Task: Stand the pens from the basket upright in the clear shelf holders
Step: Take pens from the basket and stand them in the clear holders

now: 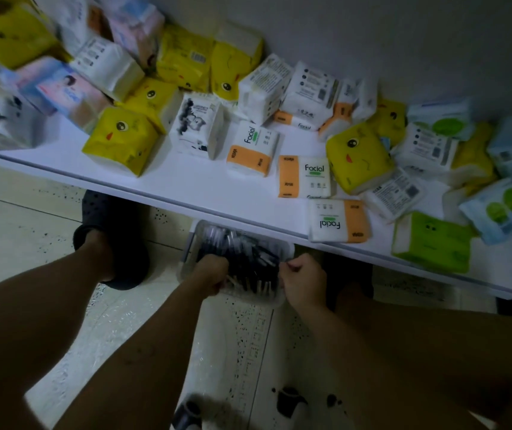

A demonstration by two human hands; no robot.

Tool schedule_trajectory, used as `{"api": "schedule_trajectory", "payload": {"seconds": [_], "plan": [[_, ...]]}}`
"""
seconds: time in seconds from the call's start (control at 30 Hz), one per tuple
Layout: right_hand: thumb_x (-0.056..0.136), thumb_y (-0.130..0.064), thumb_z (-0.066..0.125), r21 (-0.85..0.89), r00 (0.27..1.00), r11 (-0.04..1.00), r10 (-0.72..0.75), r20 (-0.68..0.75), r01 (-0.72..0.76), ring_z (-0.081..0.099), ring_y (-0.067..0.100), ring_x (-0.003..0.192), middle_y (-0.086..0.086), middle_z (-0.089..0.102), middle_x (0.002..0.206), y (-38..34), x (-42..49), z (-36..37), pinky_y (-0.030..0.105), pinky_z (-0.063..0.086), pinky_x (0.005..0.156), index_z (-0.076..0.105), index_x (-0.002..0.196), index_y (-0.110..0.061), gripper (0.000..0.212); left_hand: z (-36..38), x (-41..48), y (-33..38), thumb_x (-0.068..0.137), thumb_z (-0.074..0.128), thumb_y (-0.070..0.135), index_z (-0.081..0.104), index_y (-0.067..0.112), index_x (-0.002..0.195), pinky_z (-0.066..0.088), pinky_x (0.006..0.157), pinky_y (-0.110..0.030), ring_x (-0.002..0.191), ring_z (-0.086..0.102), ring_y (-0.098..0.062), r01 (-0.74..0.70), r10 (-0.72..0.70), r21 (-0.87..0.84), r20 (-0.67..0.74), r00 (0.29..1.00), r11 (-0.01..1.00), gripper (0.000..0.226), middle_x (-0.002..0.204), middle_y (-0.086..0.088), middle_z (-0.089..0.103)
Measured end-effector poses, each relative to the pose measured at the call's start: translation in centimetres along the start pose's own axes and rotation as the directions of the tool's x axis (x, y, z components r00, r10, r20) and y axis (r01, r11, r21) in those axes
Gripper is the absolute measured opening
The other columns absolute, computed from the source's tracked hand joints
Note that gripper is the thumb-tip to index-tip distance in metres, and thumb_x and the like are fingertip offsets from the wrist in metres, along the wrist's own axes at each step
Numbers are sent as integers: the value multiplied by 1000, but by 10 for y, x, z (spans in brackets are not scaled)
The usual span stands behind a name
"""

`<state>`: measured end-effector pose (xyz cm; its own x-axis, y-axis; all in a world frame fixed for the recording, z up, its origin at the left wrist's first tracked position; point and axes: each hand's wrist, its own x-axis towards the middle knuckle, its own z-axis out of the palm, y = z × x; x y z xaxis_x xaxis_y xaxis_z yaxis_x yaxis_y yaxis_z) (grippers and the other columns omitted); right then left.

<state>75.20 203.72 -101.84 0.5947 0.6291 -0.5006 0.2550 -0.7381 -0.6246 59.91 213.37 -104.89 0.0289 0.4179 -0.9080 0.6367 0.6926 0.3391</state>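
Left hand [212, 274] grips pens [250, 260] (right hand [303, 282] perhaps basket [191, 243]).

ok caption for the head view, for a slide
The left hand grips pens in a clear floor basket, right hand curled at its rim, below a shelf of tissue packs.

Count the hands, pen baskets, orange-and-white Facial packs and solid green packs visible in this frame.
Hands: 2, left hand, right hand
Pen basket: 1
Orange-and-white Facial packs: 5, two partly hidden
Solid green pack: 1
Total: 9
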Motion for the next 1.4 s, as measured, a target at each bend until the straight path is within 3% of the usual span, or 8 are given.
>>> {"api": "schedule_trajectory", "payload": {"seconds": [0.13,0.27,0.43,0.63,0.83,1.0,1.17,1.4], "plan": [[94,-19,59,-56,987,995,93,134,-86,65,25,83,10,67,86,-4,-5,-11,38,56,78,57,74,-15,20,9,-25,-9,98,37,12,38,10,71,22,45,-22,51,28,-13,75,-76,-82,-19,997,994,28,63,-5,33],[102,-22,44,-33,923,968,247,294,-248,63,27,91,14,65,102,-7,-13,-17,41,57,85,63,105,-7,24,23,-56,-3,100,40,7,47,6,82,37,49,-24,62,47,-17,-25,25,-35,5,1000,999,19,72,-10,48],[102,-12,36,97,870,923,309,384,-371,57,21,72,10,62,87,-33,-31,-41,33,52,64,60,100,-8,25,18,-103,11,97,41,0,54,6,75,44,55,-26,64,54,-18,-187,187,-7,77,979,982,26,74,-10,57],[101,-29,39,81,960,995,-70,272,50,53,17,80,1,56,89,-70,-62,-97,26,38,60,58,107,-17,24,1,-174,48,100,41,18,57,8,105,46,47,-29,54,51,-16,-508,504,-19,-89,859,861,19,72,-10,57],[106,-22,34,359,882,849,-455,120,389,47,11,52,-7,51,59,-106,-87,-165,25,41,52,55,96,-35,26,20,-252,85,100,46,16,55,5,98,45,55,-28,62,55,-16,-759,700,-118,-318,639,640,14,80,-8,60],[104,-10,36,469,813,723,-582,17,507,51,13,59,3,63,80,-129,-119,-218,28,42,59,55,91,-17,24,33,-329,111,100,43,11,56,18,96,34,49,-24,52,43,-10,-905,847,-193,-322,422,378,15,70,0,57],[103,-14,39,501,659,514,-734,-163,696,38,5,49,-4,56,71,-152,-163,-272,20,32,49,58,112,-26,24,46,-398,131,101,46,17,60,21,109,34,47,-20,52,41,-9,-972,923,-181,-327,205,151,17,67,3,55],[102,-17,44,526,518,291,-778,-355,799,48,11,54,-5,53,67,-195,-212,-344,29,43,52,66,96,-22,23,48,-486,163,99,50,17,64,19,101,42,51,-25,57,51,-10,-995,943,-76,-332,-29,-57,14,74,-7,61]]}}
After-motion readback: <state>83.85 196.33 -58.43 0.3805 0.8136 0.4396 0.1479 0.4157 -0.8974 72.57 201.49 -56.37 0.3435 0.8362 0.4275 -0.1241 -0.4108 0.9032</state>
